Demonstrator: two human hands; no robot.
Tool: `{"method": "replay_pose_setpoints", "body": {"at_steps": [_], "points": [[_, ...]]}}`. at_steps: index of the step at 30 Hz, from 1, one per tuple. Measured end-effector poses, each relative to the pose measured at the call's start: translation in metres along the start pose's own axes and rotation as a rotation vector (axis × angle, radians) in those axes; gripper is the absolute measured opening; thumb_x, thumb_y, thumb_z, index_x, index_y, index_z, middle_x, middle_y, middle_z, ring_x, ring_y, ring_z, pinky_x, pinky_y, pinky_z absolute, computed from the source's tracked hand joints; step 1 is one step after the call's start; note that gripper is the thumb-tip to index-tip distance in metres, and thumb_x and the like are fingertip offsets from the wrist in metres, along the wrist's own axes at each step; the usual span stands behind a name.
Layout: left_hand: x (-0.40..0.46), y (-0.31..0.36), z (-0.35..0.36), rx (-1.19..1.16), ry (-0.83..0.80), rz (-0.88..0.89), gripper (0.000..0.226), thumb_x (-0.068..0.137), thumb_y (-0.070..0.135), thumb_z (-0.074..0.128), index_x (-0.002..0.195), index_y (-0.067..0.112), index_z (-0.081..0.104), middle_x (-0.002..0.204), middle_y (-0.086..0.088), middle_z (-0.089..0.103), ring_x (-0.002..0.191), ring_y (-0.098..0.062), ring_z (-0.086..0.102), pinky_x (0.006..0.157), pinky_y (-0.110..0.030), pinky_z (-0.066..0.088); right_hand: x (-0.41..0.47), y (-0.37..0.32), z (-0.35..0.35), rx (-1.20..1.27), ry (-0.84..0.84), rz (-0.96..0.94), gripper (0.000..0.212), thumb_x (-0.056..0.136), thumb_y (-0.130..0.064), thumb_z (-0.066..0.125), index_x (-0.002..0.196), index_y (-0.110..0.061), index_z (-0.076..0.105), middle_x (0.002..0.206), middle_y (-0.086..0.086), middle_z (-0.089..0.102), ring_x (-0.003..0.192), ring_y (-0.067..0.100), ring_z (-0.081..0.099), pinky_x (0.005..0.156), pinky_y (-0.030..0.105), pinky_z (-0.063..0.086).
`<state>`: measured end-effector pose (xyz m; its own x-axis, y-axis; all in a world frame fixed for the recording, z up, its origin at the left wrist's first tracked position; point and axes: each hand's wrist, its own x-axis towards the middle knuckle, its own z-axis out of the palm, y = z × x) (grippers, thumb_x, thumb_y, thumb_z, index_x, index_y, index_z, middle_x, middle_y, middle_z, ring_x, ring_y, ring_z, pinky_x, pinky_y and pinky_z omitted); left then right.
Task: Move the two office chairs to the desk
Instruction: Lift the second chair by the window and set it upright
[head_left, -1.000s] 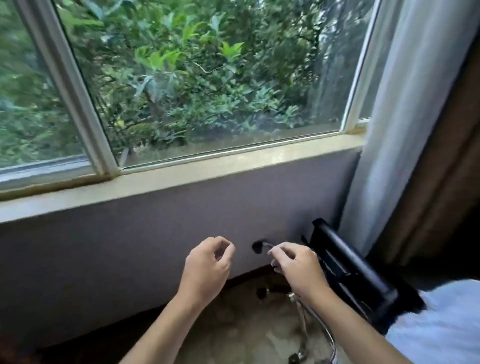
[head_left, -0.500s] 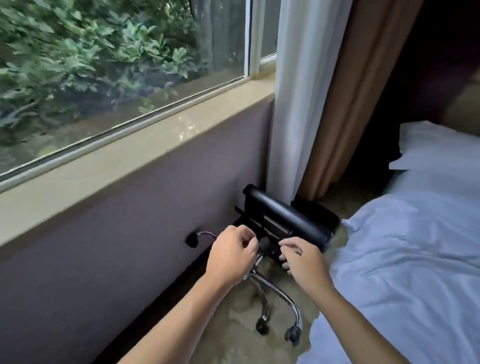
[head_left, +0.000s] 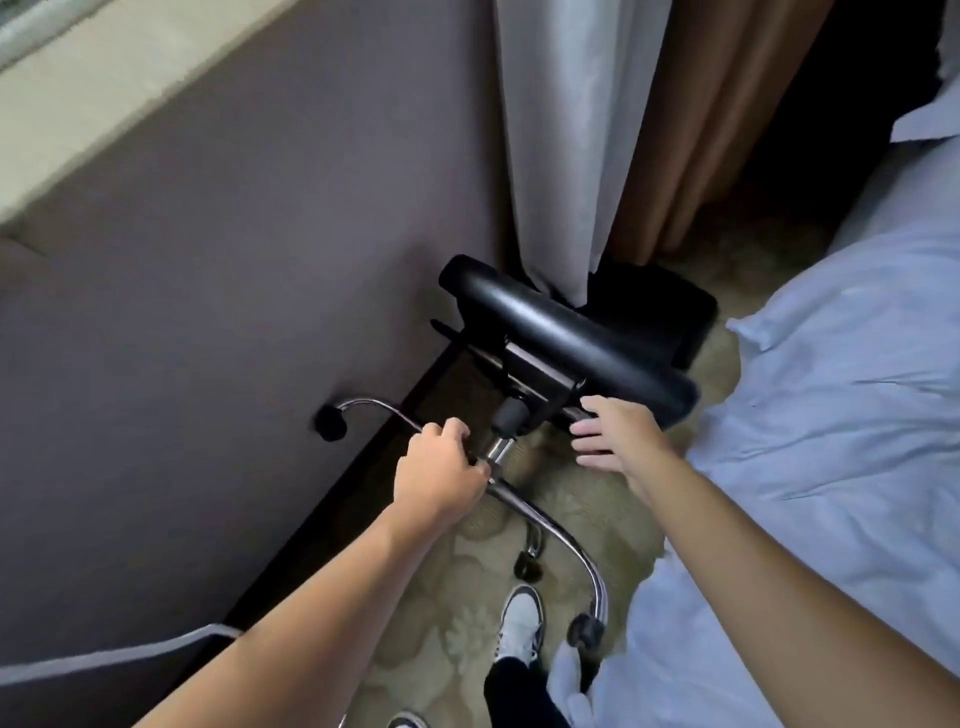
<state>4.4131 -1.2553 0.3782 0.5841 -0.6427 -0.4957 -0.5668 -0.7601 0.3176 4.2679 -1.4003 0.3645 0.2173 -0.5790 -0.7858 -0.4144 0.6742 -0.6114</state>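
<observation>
A person bends over 1 chair (head_left: 566, 338) lying tipped between wall (head_left: 234, 260) and bed (head_left: 831, 415); left hand (head_left: 436, 473) clenched round its chrome base, right hand (head_left: 618, 436) spread open just under the seat. Likely step: righting it. Next, lift and roll clear. No second chair or tabletop visible.

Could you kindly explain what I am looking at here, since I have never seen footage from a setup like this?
No machine here: a person wears a camera on the head, looking down at their own arms. An office chair lies tipped on its side on the carpet, between the wall and a bed. The left hand grips the chair's chrome base near the centre post. The right hand is open, fingers spread, at the seat's underside. A curtain hangs behind.
</observation>
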Motion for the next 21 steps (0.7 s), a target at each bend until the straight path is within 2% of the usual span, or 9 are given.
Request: {"method": "replay_pose_setpoints", "body": {"at_steps": [3, 6, 8, 11, 13, 16, 19, 21], "points": [[0.043, -0.005, 0.035, 0.088, -0.061, -0.088, 0.058, 0.08, 0.048, 0.06, 0.129, 0.021, 0.045, 0.125, -0.009, 0.05, 0.119, -0.03, 0.046, 0.096, -0.047, 0.043, 0.056, 0.008, 0.006, 0.144, -0.052, 0.116, 0.03, 0.093, -0.033, 0.06, 0.118, -0.016, 0.055, 0.098, 0.013, 0.067, 0.087, 0.027, 0.067, 0.062, 0.038, 0.058], [0.065, -0.025, 0.069, 0.22, -0.172, -0.217, 0.063, 0.079, 0.055, 0.059, 0.13, 0.022, 0.042, 0.126, -0.008, 0.048, 0.121, -0.03, 0.044, 0.096, -0.048, 0.041, 0.105, 0.018, 0.015, 0.337, -0.123, 0.218, 0.066, 0.09, -0.039, 0.065, 0.144, -0.013, 0.038, 0.119, 0.021, 0.058, 0.103, 0.035, 0.06, 0.07, 0.047, 0.059], [0.069, -0.042, 0.084, 0.251, -0.177, -0.268, 0.061, 0.079, 0.049, 0.061, 0.129, 0.02, 0.04, 0.124, -0.009, 0.049, 0.119, -0.031, 0.046, 0.094, -0.046, 0.041, 0.131, 0.019, 0.022, 0.517, -0.134, 0.251, 0.085, 0.083, -0.048, 0.071, 0.15, -0.017, 0.029, 0.139, 0.024, 0.046, 0.12, 0.04, 0.051, 0.073, 0.053, 0.059], [0.078, -0.057, 0.095, 0.243, -0.091, -0.26, 0.049, 0.076, 0.036, 0.061, 0.118, 0.017, 0.047, 0.111, -0.009, 0.058, 0.105, -0.032, 0.055, 0.081, -0.04, 0.046, 0.163, 0.014, 0.031, 0.776, -0.08, 0.299, 0.103, 0.074, -0.053, 0.077, 0.153, -0.019, 0.02, 0.15, 0.022, 0.035, 0.134, 0.043, 0.039, 0.087, 0.062, 0.052], [0.081, -0.057, 0.097, 0.241, -0.058, -0.255, 0.039, 0.072, 0.03, 0.059, 0.108, 0.016, 0.052, 0.094, -0.007, 0.065, 0.091, -0.033, 0.062, 0.068, -0.035, 0.044, 0.178, 0.008, 0.035, 0.885, -0.063, 0.303, 0.107, 0.073, -0.055, 0.078, 0.154, -0.019, 0.018, 0.152, 0.02, 0.033, 0.137, 0.043, 0.036, 0.092, 0.064, 0.048], [0.08, -0.059, 0.102, 0.198, 0.0, -0.276, 0.033, 0.065, 0.027, 0.053, 0.096, 0.017, 0.055, 0.07, -0.001, 0.061, 0.07, -0.031, 0.06, 0.061, -0.033, 0.044, 0.193, -0.005, 0.044, 0.969, -0.02, 0.268, 0.1, 0.076, -0.057, 0.074, 0.152, -0.018, 0.022, 0.152, 0.018, 0.034, 0.136, 0.039, 0.039, 0.096, 0.063, 0.046], [0.082, -0.067, 0.105, 0.145, 0.057, -0.274, 0.035, 0.061, 0.027, 0.051, 0.095, 0.02, 0.057, 0.066, 0.0, 0.062, 0.066, -0.03, 0.06, 0.061, -0.032, 0.047, 0.205, -0.007, 0.053, 1.073, 0.026, 0.207, 0.095, 0.079, -0.056, 0.071, 0.151, -0.015, 0.026, 0.153, 0.016, 0.033, 0.134, 0.033, 0.044, 0.099, 0.06, 0.045], [0.082, -0.068, 0.106, 0.12, 0.061, -0.262, 0.031, 0.061, 0.026, 0.051, 0.09, 0.019, 0.058, 0.061, 0.003, 0.055, 0.061, -0.028, 0.056, 0.058, -0.032, 0.045, 0.211, -0.005, 0.055, 1.093, 0.045, 0.18, 0.093, 0.081, -0.055, 0.069, 0.15, -0.011, 0.027, 0.153, 0.016, 0.034, 0.133, 0.03, 0.046, 0.104, 0.054, 0.044]]}}
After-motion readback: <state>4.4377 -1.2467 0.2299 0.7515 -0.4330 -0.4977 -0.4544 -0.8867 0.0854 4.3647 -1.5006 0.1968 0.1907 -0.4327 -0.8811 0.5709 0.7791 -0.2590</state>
